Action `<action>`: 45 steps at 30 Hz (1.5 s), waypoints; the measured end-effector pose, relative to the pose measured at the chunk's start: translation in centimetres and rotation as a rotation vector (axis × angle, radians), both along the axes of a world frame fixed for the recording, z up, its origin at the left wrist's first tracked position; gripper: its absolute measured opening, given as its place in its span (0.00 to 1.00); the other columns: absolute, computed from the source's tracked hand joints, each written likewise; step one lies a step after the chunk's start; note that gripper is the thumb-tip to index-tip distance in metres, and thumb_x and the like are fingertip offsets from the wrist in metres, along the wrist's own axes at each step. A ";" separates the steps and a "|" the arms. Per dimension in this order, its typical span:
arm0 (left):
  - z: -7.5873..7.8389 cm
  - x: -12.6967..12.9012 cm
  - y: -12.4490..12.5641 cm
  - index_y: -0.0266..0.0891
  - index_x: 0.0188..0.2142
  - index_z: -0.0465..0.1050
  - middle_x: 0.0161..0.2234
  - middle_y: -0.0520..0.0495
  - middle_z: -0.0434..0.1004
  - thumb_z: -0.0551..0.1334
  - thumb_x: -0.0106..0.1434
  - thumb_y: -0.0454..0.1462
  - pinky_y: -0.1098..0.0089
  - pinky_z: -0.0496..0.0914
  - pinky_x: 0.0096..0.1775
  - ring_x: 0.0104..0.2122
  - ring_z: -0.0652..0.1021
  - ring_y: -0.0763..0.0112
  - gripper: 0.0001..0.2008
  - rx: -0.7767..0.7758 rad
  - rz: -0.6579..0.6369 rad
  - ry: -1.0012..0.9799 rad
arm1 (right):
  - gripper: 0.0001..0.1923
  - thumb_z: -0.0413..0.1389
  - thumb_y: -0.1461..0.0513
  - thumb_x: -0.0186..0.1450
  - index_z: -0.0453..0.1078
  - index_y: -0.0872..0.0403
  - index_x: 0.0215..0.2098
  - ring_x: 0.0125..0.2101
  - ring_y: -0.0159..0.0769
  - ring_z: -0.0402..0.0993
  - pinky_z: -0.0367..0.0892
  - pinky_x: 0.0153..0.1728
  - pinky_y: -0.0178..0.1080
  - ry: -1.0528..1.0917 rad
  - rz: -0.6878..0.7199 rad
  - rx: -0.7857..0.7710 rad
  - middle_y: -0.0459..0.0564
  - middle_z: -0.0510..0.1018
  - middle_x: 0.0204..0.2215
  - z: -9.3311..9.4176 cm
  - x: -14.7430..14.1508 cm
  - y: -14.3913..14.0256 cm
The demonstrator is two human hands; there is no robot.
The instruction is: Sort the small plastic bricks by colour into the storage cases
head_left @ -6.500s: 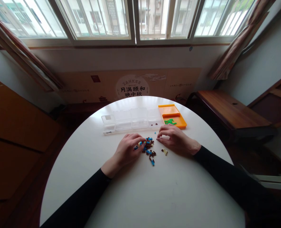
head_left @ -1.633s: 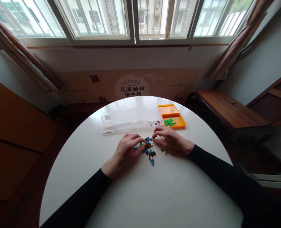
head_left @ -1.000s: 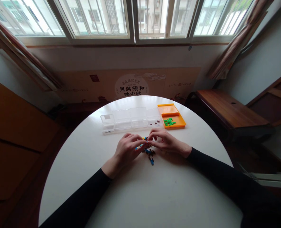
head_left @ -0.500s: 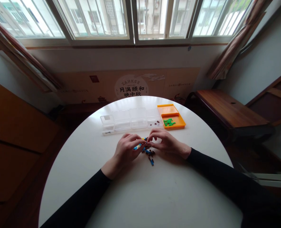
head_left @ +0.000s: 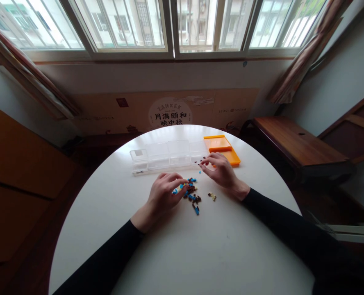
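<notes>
My left hand (head_left: 168, 189) rests over a loose pile of small building bricks (head_left: 192, 189) in brown, blue and pale yellow. Its thumb and forefinger are curled together in a pinch at the pile's edge; what lies between them is too small to make out. Farther right, my right hand (head_left: 222, 172) reaches to the near right corner of a clear compartment box (head_left: 159, 162). A tiny brown brick (head_left: 199, 164) shows at its pinched thumb and fingertip. Other small dark bricks lie in that end compartment, partly hidden by the fingers.
An orange tray (head_left: 218, 142) stands at the box's right end, its near part partly covered by my right hand. A few pale yellow and brown bricks (head_left: 212, 196) lie right of the pile. A single blue piece (head_left: 199, 172) sits near the box. The round white table (head_left: 206, 254) carries everything.
My right hand has moved away from the pile and my left hand, rightward and up to the clear box. It now hides the green bricks in the orange tray. My left hand has barely moved.
</notes>
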State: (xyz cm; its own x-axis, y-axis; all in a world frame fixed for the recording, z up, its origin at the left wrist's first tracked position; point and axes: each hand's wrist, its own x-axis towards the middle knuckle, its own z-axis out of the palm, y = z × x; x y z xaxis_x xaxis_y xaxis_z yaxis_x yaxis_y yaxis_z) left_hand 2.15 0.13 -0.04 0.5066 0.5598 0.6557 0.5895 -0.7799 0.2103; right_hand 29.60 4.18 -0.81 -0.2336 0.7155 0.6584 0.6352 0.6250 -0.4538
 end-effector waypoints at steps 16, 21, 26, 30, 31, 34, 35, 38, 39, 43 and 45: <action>-0.2 -0.1 0.1 0.45 0.42 0.84 0.39 0.50 0.87 0.67 0.76 0.40 0.60 0.72 0.47 0.37 0.84 0.67 0.06 -0.046 -0.007 0.020 | 0.09 0.64 0.55 0.74 0.84 0.50 0.41 0.39 0.47 0.75 0.69 0.50 0.52 -0.037 -0.210 0.023 0.52 0.80 0.34 -1.8 2.9 2.8; 0.0 0.0 -0.1 0.46 0.43 0.84 0.39 0.50 0.87 0.67 0.76 0.39 0.61 0.72 0.48 0.38 0.84 0.66 0.05 -0.063 -0.010 0.022 | 0.06 0.62 0.59 0.76 0.81 0.49 0.41 0.40 0.44 0.76 0.71 0.47 0.48 0.004 0.055 0.003 0.50 0.80 0.35 -0.4 1.7 1.0; 0.0 0.0 -0.1 0.46 0.44 0.84 0.40 0.49 0.86 0.67 0.76 0.39 0.60 0.72 0.48 0.38 0.84 0.65 0.05 -0.075 0.010 0.039 | 0.02 0.64 0.62 0.74 0.80 0.49 0.42 0.43 0.42 0.77 0.73 0.47 0.46 -0.104 0.299 -0.061 0.50 0.82 0.40 -0.1 0.3 -0.6; -0.2 -0.1 -0.1 0.46 0.45 0.84 0.40 0.49 0.86 0.67 0.76 0.40 0.60 0.72 0.48 0.39 0.84 0.65 0.05 -0.079 0.023 0.047 | 0.06 0.64 0.65 0.72 0.81 0.49 0.44 0.43 0.42 0.78 0.74 0.49 0.45 -0.169 0.353 -0.088 0.51 0.82 0.43 -0.5 -0.2 -0.9; -0.2 -0.1 0.0 0.46 0.45 0.84 0.40 0.48 0.85 0.67 0.76 0.40 0.60 0.72 0.48 0.39 0.84 0.65 0.05 -0.084 0.023 0.050 | 0.06 0.63 0.65 0.71 0.81 0.48 0.44 0.43 0.41 0.78 0.74 0.49 0.45 -0.171 0.359 -0.091 0.50 0.82 0.42 -0.6 -0.2 -0.8; -0.2 -0.1 0.0 0.46 0.45 0.84 0.41 0.48 0.85 0.67 0.76 0.40 0.60 0.72 0.48 0.39 0.84 0.65 0.06 -0.094 0.015 0.054 | 0.06 0.63 0.65 0.72 0.82 0.48 0.44 0.42 0.40 0.78 0.74 0.48 0.44 -0.158 0.360 -0.103 0.50 0.82 0.42 -0.7 -0.1 -0.7; -0.2 -0.1 0.0 0.46 0.45 0.84 0.41 0.48 0.85 0.67 0.76 0.40 0.60 0.72 0.48 0.39 0.84 0.65 0.06 -0.093 0.013 0.053 | 0.05 0.63 0.64 0.73 0.82 0.48 0.44 0.42 0.40 0.78 0.74 0.48 0.44 -0.155 0.359 -0.104 0.50 0.82 0.42 -0.8 -0.1 -0.6; -0.2 -0.1 0.1 0.46 0.45 0.84 0.40 0.49 0.85 0.67 0.75 0.39 0.60 0.72 0.49 0.39 0.84 0.65 0.05 -0.090 0.010 0.049 | 0.05 0.63 0.62 0.75 0.82 0.48 0.43 0.41 0.40 0.78 0.73 0.47 0.44 -0.155 0.371 -0.099 0.50 0.82 0.39 -1.0 -0.1 -0.3; -0.2 -0.1 0.1 0.46 0.45 0.84 0.40 0.48 0.85 0.67 0.75 0.39 0.60 0.72 0.49 0.39 0.84 0.65 0.06 -0.091 0.010 0.050 | 0.05 0.63 0.61 0.76 0.82 0.48 0.42 0.41 0.40 0.78 0.73 0.46 0.43 -0.158 0.376 -0.095 0.50 0.82 0.39 -1.1 0.0 -0.3; -0.2 0.0 0.0 0.46 0.45 0.84 0.40 0.48 0.85 0.66 0.76 0.40 0.60 0.73 0.48 0.39 0.84 0.65 0.06 -0.085 0.009 0.053 | 0.07 0.61 0.60 0.77 0.81 0.50 0.42 0.40 0.40 0.78 0.73 0.45 0.43 -0.155 0.357 -0.085 0.51 0.82 0.40 -1.2 -0.1 -0.1; -0.1 0.0 0.0 0.46 0.45 0.84 0.40 0.48 0.85 0.67 0.76 0.40 0.60 0.72 0.48 0.39 0.84 0.64 0.05 -0.076 0.015 0.047 | 0.07 0.61 0.60 0.78 0.81 0.50 0.43 0.41 0.41 0.78 0.73 0.45 0.43 -0.114 0.344 -0.082 0.52 0.82 0.41 -1.0 -0.2 -0.3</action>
